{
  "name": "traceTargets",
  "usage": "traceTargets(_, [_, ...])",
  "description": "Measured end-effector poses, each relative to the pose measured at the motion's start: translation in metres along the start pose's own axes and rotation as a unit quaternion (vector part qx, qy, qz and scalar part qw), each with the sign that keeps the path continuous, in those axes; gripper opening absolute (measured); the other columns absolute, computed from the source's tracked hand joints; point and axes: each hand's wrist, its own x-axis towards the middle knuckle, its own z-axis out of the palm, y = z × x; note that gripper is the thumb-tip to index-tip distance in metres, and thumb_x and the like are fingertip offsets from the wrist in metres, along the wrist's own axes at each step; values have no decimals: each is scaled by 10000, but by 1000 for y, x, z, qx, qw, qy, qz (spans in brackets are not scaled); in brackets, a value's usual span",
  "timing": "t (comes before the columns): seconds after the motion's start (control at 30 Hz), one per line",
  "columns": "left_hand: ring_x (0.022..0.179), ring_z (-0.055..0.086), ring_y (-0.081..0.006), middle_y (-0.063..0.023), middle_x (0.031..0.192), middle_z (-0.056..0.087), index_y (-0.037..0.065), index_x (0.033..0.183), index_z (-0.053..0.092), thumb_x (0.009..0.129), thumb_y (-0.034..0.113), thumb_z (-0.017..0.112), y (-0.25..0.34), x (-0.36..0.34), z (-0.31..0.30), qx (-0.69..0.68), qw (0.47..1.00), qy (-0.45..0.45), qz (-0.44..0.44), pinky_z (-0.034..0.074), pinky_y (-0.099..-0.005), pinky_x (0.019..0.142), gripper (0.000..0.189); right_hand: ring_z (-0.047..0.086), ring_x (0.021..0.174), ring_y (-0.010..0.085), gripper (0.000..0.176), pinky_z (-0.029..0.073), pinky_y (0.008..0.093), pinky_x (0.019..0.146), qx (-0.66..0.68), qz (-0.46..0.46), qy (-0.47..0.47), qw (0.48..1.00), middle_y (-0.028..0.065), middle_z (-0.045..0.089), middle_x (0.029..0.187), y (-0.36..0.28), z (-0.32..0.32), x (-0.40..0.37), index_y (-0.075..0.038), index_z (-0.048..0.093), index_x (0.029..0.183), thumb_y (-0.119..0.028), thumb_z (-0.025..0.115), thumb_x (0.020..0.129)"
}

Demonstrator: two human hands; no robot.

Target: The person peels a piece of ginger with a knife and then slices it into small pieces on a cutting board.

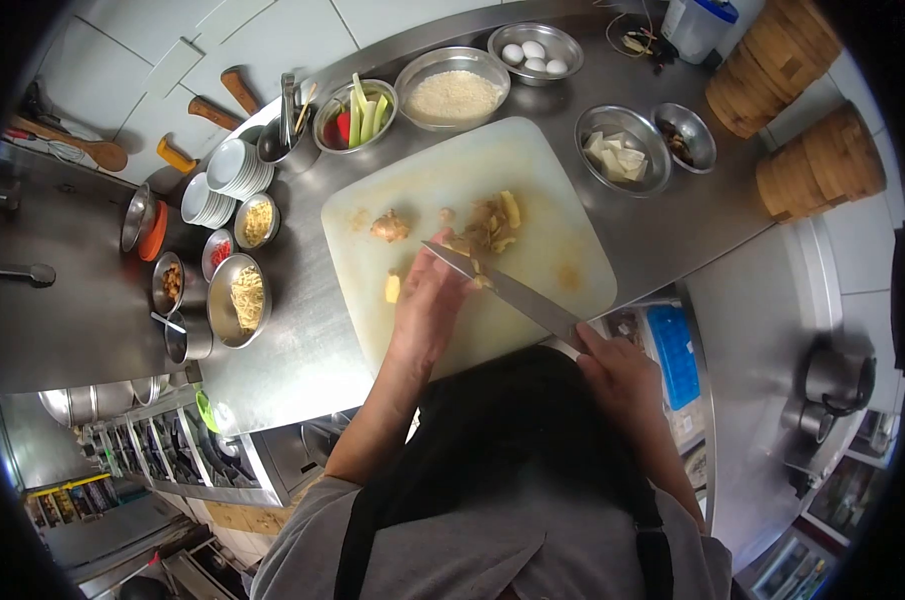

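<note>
My right hand (618, 370) is wrapped round the handle of a large kitchen knife (533, 305). Its blade points up and left across a white cutting board (358, 265), crossing in front of the fingers of my left hand (433, 300). Those fingers are closed round a small piece of ginger, mostly hidden by hand and blade. Just beyond the blade lies a pile of ginger peelings (493, 222). An unpeeled knob of ginger (390, 226) rests at the board's left, and a pale peeled piece (393, 288) lies beside my left hand.
Behind the board stand metal bowls with celery (368, 118), a pale grainy food (455, 98) and eggs (534, 52). White pieces fill a bowl (623, 158) at right, near bamboo steamers (818, 175). Left are stacked white dishes (235, 170) and a bowl of pale shreds (245, 300).
</note>
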Motion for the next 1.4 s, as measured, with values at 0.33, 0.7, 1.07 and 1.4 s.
traceTargets(0.33, [1230,586,-185,-58,1330,619,119,1465,477,1025,338,632,1,0,6,-7,1000,23,2,440,-387,1071,515,627,622,258,408,509,397,562,-76,-25,34,996,69,602,759,-1,-2,-1,-181,717,1309,-261,778,913])
traceTargets(0.7, [1157,612,-173,-41,1258,639,93,1422,533,1029,342,608,-1,3,-8,58,998,16,-5,488,-380,993,471,643,632,275,365,522,404,579,-44,-7,19,999,82,612,763,-7,3,5,-187,716,1302,-277,743,949])
traceTargets(1.07, [1019,663,-150,-11,1114,706,97,1246,634,1037,240,654,-11,-3,-13,100,994,48,25,527,-331,907,254,671,661,303,354,540,417,598,-48,21,-26,998,103,635,786,-6,10,0,-185,710,1310,-278,723,969])
traceTargets(1.4, [950,647,-136,-45,1072,699,21,1237,632,920,154,787,-25,-3,-17,345,933,51,85,521,-299,829,378,696,757,330,350,553,425,695,82,66,-43,994,131,681,853,9,23,-3,-174,703,1323,-339,651,1018])
